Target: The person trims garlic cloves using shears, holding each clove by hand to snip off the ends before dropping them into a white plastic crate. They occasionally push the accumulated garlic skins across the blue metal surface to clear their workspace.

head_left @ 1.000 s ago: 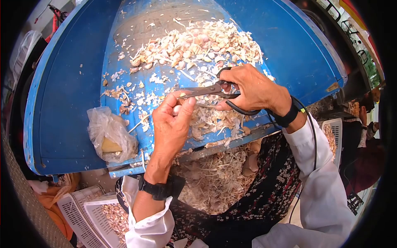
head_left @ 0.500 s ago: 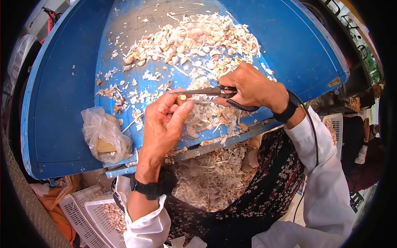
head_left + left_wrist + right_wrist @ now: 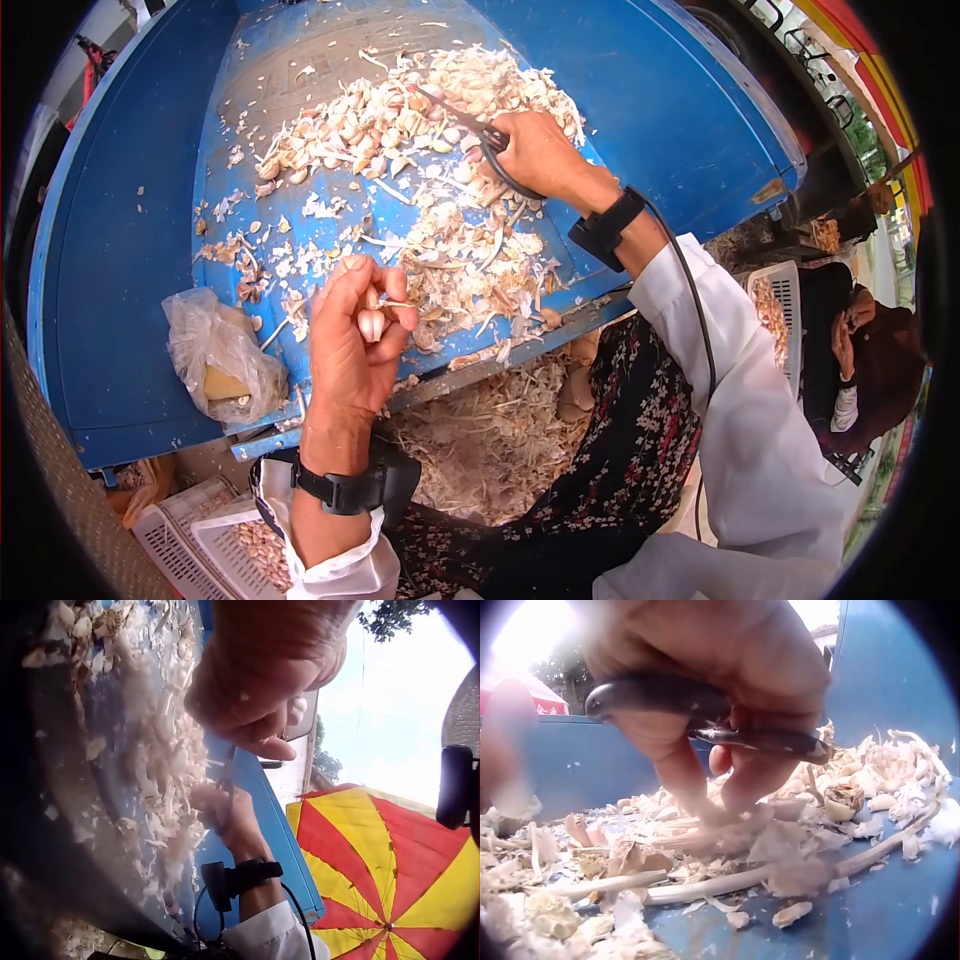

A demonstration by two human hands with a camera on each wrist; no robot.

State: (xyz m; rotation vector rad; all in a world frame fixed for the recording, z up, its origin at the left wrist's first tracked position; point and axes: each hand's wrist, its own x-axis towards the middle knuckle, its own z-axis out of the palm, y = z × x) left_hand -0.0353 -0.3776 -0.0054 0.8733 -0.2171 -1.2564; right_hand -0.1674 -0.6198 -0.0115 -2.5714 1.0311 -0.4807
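My left hand (image 3: 345, 345) is held palm up over the near edge of the blue tray (image 3: 120, 250), fingers curled around pale garlic cloves (image 3: 371, 325). A thin dry strip sticks out between its fingers. My right hand (image 3: 545, 155) grips a pair of scissors (image 3: 492, 140) by dark handles, the blades slanting up and left over the garlic pile (image 3: 400, 115). In the right wrist view, the fingertips reach down into garlic skins (image 3: 757, 855) below the scissors' handle loop (image 3: 660, 697). The left wrist view shows a white clove (image 3: 297, 711) beyond the left hand's underside.
A clear plastic bag (image 3: 225, 355) with something yellowish inside lies at the tray's left. White crates (image 3: 215, 530) of garlic cloves stand below left, and another crate (image 3: 785, 320) at right. Skins and stalks (image 3: 480, 430) fill the person's lap. Another person's hands (image 3: 845, 335) show at far right.
The right hand has taken the scissors up and away from the left hand toward the pile. The left hand has turned palm up and moved down and left, with cloves now showing in its fingers.
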